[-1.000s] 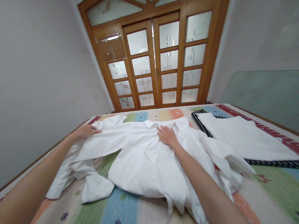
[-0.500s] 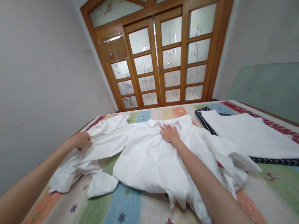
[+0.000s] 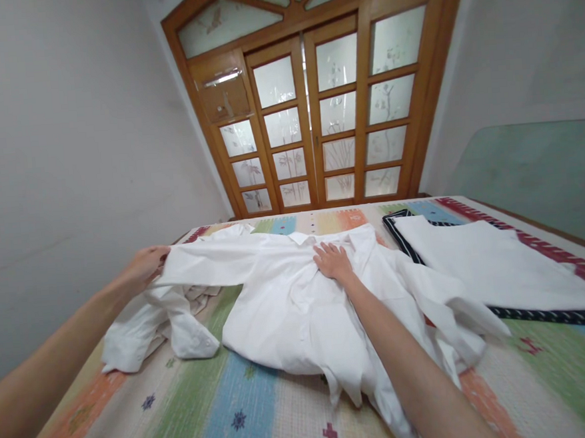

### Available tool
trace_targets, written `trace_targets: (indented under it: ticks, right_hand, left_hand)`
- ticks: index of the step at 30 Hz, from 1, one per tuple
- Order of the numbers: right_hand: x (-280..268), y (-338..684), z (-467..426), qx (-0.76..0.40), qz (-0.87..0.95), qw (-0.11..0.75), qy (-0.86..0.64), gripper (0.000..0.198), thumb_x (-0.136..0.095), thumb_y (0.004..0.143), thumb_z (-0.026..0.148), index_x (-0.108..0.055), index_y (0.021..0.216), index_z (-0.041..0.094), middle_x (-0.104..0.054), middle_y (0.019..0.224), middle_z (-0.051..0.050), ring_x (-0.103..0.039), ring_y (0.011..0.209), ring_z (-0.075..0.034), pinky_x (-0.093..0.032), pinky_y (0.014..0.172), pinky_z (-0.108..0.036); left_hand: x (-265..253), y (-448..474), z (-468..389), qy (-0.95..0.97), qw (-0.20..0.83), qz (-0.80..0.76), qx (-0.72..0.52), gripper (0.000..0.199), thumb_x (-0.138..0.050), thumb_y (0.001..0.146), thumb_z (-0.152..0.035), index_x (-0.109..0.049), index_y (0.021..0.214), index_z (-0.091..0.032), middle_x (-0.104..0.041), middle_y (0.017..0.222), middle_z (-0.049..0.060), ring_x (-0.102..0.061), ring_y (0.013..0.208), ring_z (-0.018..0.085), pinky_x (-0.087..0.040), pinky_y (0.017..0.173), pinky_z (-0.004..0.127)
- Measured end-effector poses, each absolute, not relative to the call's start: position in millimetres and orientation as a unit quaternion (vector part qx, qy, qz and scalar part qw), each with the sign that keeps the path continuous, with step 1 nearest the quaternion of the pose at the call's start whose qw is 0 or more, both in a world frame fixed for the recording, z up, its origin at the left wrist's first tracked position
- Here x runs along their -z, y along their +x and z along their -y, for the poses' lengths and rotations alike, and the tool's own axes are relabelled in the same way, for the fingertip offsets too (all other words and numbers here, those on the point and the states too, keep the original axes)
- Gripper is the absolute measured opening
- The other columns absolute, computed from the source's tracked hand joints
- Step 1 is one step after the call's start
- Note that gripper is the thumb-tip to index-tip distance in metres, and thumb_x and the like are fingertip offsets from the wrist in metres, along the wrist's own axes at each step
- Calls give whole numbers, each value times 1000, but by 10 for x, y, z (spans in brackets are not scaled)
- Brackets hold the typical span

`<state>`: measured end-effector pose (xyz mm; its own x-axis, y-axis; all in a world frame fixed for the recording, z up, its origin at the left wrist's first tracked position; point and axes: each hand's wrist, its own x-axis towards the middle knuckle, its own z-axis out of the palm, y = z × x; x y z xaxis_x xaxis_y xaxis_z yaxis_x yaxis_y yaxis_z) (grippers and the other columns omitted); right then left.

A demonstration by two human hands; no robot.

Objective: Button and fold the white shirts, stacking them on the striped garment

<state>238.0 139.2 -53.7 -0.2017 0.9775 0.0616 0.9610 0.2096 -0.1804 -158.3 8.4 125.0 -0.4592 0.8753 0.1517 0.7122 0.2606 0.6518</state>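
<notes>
A white collared shirt (image 3: pixel 279 313) lies spread on the patterned cloth, its lower part and far sleeve crumpled. My left hand (image 3: pixel 148 266) is closed on the shirt's left-side sleeve and pulls it out taut, raised a little. The cuff end hangs folded down below that hand. Flat on the chest just under the collar, my right hand (image 3: pixel 333 259) presses the fabric with its fingers spread. Beneath and behind the stretched sleeve, another bunched white garment (image 3: pixel 130 334) shows in part.
A folded white garment (image 3: pixel 486 259) lies at the right on a black striped piece (image 3: pixel 554 316). Striped colourful cloth (image 3: pixel 186 413) covers the surface. Beyond its far edge stand wooden glazed doors (image 3: pixel 310 124); a grey wall (image 3: pixel 66 128) runs along the left.
My left hand has moved left and slightly up, drawing the sleeve out straighter and tighter. The hanging cuff has shifted up and left. My right hand stays in place.
</notes>
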Motion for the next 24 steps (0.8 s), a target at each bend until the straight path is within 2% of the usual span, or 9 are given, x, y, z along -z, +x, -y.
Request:
trace_targets:
  ticks: [3, 5, 8, 13, 18, 21, 24]
  right_hand:
    - [537, 2381, -1399, -50, 775, 77, -626, 54, -21, 100, 42, -31, 151, 28, -23, 161, -3, -21, 145, -24, -14, 115, -49]
    - [530, 2381, -1396, -48, 774, 71, -627, 54, -20, 100, 42, -30, 151, 29, -23, 161, -3, -21, 145, -24, -14, 115, -49]
    - [511, 2380, -1380, -44, 774, 65, -629, 54, -19, 100, 41, -29, 152, 29, -22, 161, -2, -21, 146, -23, -15, 115, -49]
    - [463, 2377, -1334, -54, 772, 72, -630, 54, -20, 99, 41, -32, 151, 29, -22, 161, -2, -21, 146, -24, -15, 115, -48]
    - [444, 2376, -1309, -58, 769, 82, -631, 55, -20, 99, 42, -32, 151, 27, -23, 161, -3, -21, 146, -23, -14, 116, -48]
    - [454, 2377, -1325, -62, 768, 78, -633, 56, -19, 99, 43, -31, 152, 27, -21, 161, -3, -19, 147, -23, -12, 116, -48]
    - [464, 2376, -1352, -73, 766, 70, -634, 57, -18, 99, 44, -28, 152, 28, -19, 162, -2, -17, 147, -23, -11, 116, -49]
  left_hand:
    - [-1404, -1498, -88, 451, 182, -757, -436, 19, -55, 72, -33, -61, 79, -16, -66, 67, 2, -60, 68, 16, -48, 61, 23]
    - [-1530, -1473, -91, 458, 129, -776, -414, 21, -58, 72, -34, -64, 81, -16, -67, 70, 1, -59, 69, 15, -46, 63, 22]
    - [-1738, -1481, -118, 516, -1, -801, -303, 28, -58, 75, -38, -68, 89, -15, -69, 79, 0, -59, 74, 15, -45, 69, 21]
    - [-2027, -1502, -293, 601, -167, -772, -118, 31, -53, 81, -35, -69, 99, -16, -72, 97, 4, -62, 90, 20, -44, 85, 27]
    - [-2000, -1466, -512, 621, -304, -722, -19, 38, -43, 87, -33, -67, 105, -10, -70, 99, 14, -60, 98, 26, -44, 90, 33]
    - [-1823, -1507, -583, 613, -336, -711, 73, 39, -41, 87, -32, -68, 100, -8, -69, 95, 18, -61, 97, 28, -44, 87, 35]
    - [-1625, -1641, -610, 599, -327, -715, 153, 46, -38, 89, -44, -69, 98, -11, -70, 96, 17, -62, 95, 28, -42, 88, 35]
